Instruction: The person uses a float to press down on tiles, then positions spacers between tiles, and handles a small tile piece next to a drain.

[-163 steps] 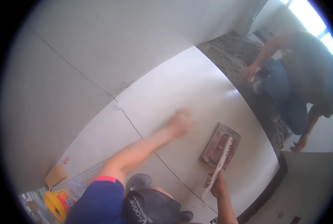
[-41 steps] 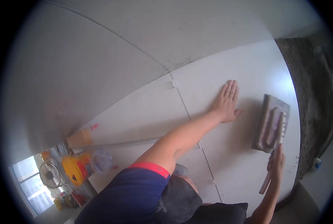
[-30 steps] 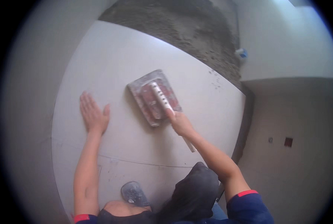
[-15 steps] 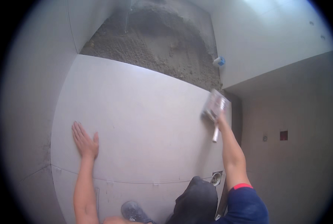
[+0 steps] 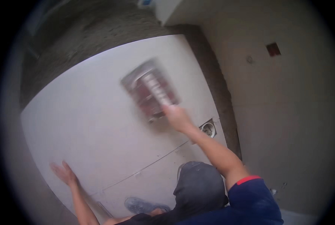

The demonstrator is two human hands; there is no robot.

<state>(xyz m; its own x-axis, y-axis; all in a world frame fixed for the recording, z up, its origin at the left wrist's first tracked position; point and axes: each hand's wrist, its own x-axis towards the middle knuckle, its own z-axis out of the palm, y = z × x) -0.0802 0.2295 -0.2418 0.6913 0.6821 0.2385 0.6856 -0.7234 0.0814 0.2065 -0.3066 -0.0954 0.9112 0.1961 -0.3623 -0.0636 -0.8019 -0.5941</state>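
Observation:
A large pale tile lies in front of me. In my right hand is the handle of a float, which has a rectangular, reddish plate with a grey edge. The float is over the middle-right part of the tile and blurred by motion; whether it touches the surface I cannot tell. My left hand, fingers apart and holding nothing, is at the tile's lower left, and its contact with the tile is unclear.
Rough grey mortar extends beyond the tile's far edge. A round fitting sits in a cutout near the lower right. To the right stands a grey wall with a reddish square opening. My shoe rests on the nearer tile.
The view has turned and shifted right. My right hand has brought the float from the tile's far right edge in toward its middle. My left hand's fingers have spread more.

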